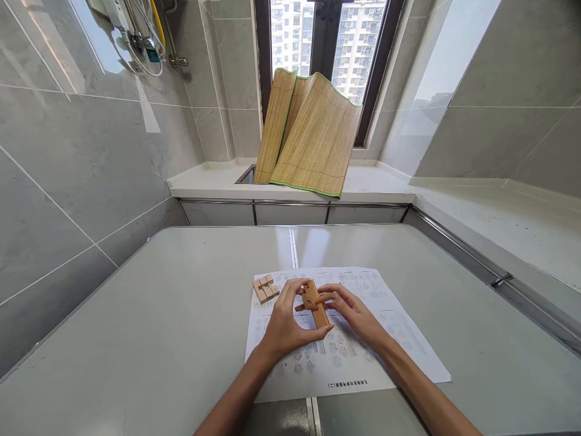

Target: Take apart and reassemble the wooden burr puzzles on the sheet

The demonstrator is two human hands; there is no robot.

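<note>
My left hand [288, 324] holds a wooden puzzle block [320, 315] lengthwise, with the thumb at its lower end and the fingers at its upper end. Dark marks show on the block's face, and a short wooden piece crosses it near the middle. From the other side, the fingers of my right hand [356, 312] close in on this crossing part; the exact contact is partly hidden. Beneath both hands lies a printed paper sheet [354, 360] with small diagrams. Several notched wooden pieces [265, 289] sit together at the sheet's upper left corner.
The sheet rests on a pale grey table [149, 339] with a seam down its middle. Behind it, a folded bamboo mat [318, 136] leans against the window on a white ledge [209, 184]. Tiled walls rise on both sides, with pipes and cables [145, 42] at upper left.
</note>
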